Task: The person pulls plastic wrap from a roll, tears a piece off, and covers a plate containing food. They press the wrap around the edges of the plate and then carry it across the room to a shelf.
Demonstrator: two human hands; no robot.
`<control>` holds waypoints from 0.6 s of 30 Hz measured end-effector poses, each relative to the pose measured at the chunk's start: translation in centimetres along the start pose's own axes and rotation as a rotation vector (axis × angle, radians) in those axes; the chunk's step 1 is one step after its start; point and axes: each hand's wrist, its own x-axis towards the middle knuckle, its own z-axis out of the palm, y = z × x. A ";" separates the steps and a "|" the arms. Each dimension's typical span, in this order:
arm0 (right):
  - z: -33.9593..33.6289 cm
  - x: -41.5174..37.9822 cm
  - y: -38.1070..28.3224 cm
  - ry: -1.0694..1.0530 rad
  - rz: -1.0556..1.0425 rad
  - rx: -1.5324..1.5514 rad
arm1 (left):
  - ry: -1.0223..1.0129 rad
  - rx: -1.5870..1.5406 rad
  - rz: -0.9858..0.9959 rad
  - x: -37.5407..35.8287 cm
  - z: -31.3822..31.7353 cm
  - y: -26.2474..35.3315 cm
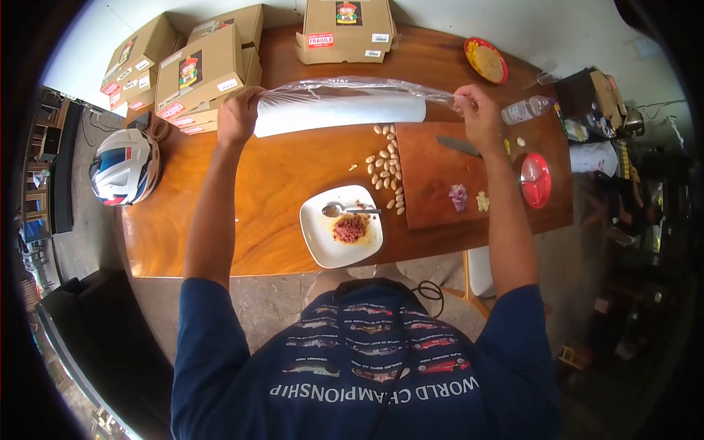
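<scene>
A wide roll of plastic wrap (341,116) lies across the far half of the table. Its loose clear edge stretches between my two hands. My left hand (239,117) is closed on the left corner of the film, and my right hand (480,117) pinches the right corner. Nearer to me sits a square white plate (319,238) with chopped reddish meat (351,229) and a spoon (359,211) on it. Under my right forearm is a wooden cutting board (425,176), bearing a knife (457,145), chopped onion (458,196) and chopped garlic (482,201).
Several oval nuts or beans (386,163) line the board's left edge. Cardboard boxes (213,66) stand at the far left, another box (346,37) at the back. A helmet (125,167), a plastic bottle (526,110), a red divided dish (536,180) and a red-rimmed plate (485,60) surround the work area.
</scene>
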 end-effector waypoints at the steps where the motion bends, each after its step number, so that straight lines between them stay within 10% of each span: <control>1: -0.1 -0.5 0.1 0.028 0.011 0.076 | -0.011 0.004 0.001 -0.7 -0.3 -0.2; 8: -1.1 -6.3 0.2 0.075 -0.053 0.004 | -0.002 0.016 0.145 -7.8 -0.5 -0.9; 15: -1.3 -13.5 3.6 0.067 0.100 0.032 | -0.115 -0.117 -0.130 -13.3 1.4 0.2; 18: -0.5 -15.8 5.0 0.020 0.188 0.067 | -0.016 0.158 0.103 -14.9 3.0 0.3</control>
